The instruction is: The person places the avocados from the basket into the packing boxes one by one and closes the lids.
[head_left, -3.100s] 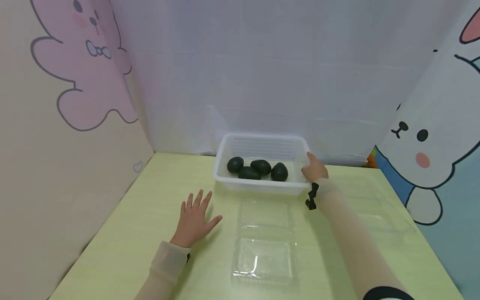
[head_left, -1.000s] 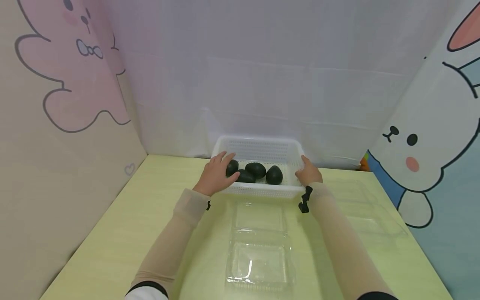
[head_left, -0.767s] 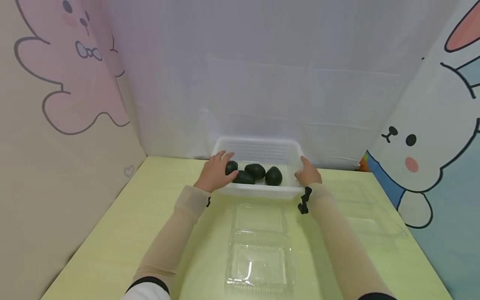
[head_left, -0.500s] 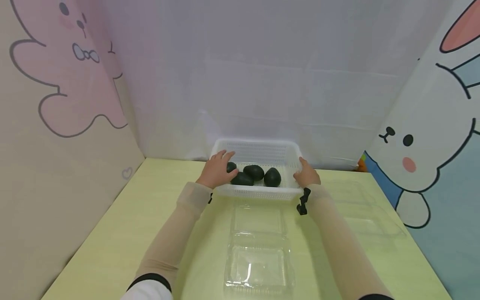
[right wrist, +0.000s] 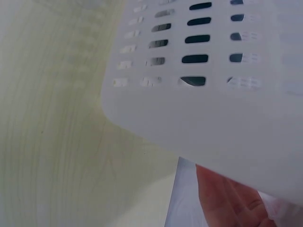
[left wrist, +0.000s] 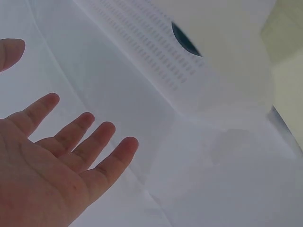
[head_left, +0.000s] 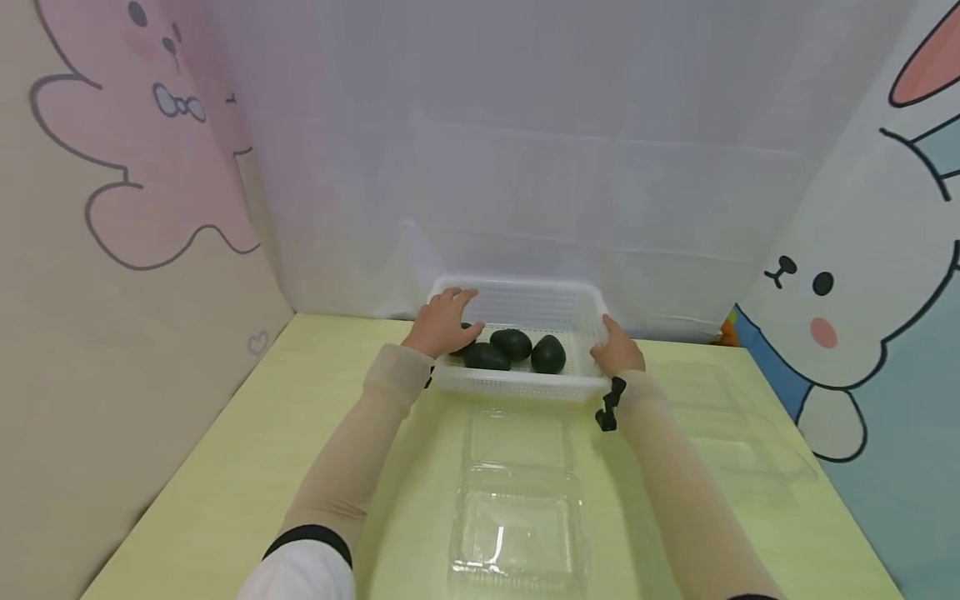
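Note:
A white plastic basket (head_left: pixel 517 384) with slotted walls stands at the back of the table, holding several dark green avocados (head_left: pixel 512 344). My right hand (head_left: pixel 618 346) grips its right end, the thumb over the rim; in the right wrist view the fingers (right wrist: pixel 227 198) are partly hidden behind the basket wall. Over the left end hovers my left hand (head_left: pixel 441 323), partly covering one avocado. Its fingers are spread and hold nothing in the left wrist view, with the basket's slotted wall (left wrist: pixel 147 45) beyond them.
An opened clear plastic clamshell box (head_left: pixel 517 525) lies on the pale yellow table (head_left: pixel 247 467) in front of the basket. More clear plastic packaging (head_left: pixel 731 450) lies at the right. White cloth (head_left: pixel 525 167) hangs behind the basket, and printed walls flank the table.
My left hand has moved from above the table at the left to the basket's left end, then shifted slightly forward and up. My right hand has stayed on the right end.

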Motion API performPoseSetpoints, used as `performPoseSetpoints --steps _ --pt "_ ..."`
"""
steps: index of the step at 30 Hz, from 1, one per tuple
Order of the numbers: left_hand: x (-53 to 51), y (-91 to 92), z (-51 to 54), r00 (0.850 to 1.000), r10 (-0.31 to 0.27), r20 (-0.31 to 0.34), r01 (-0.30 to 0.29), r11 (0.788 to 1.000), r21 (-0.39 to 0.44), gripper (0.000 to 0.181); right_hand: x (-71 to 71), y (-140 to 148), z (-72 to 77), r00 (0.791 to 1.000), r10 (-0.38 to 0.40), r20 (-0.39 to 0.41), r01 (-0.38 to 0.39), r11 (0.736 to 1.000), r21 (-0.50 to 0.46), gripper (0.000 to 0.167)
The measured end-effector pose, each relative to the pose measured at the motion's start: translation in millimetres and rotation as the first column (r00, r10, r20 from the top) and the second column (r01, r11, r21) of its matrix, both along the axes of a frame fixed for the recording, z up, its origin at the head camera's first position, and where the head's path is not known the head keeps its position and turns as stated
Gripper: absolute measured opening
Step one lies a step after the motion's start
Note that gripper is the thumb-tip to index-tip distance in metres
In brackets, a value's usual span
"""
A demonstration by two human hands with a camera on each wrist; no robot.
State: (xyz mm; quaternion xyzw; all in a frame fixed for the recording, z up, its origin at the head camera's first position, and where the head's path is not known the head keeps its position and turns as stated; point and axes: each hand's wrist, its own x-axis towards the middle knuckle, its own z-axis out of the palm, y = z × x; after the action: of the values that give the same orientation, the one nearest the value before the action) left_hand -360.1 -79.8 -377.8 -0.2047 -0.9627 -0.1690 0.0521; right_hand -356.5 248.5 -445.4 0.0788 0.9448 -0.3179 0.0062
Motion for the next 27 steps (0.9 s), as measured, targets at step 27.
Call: performPoseSetpoints --steps 27 --pt "-40.8 15.6 0.6 0.999 0.010 0.047 -0.009 1.000 -0.022 0.055 7.7 -6 9.1 1.000 -0.003 0.002 0.003 1.000 -0.006 0.072"
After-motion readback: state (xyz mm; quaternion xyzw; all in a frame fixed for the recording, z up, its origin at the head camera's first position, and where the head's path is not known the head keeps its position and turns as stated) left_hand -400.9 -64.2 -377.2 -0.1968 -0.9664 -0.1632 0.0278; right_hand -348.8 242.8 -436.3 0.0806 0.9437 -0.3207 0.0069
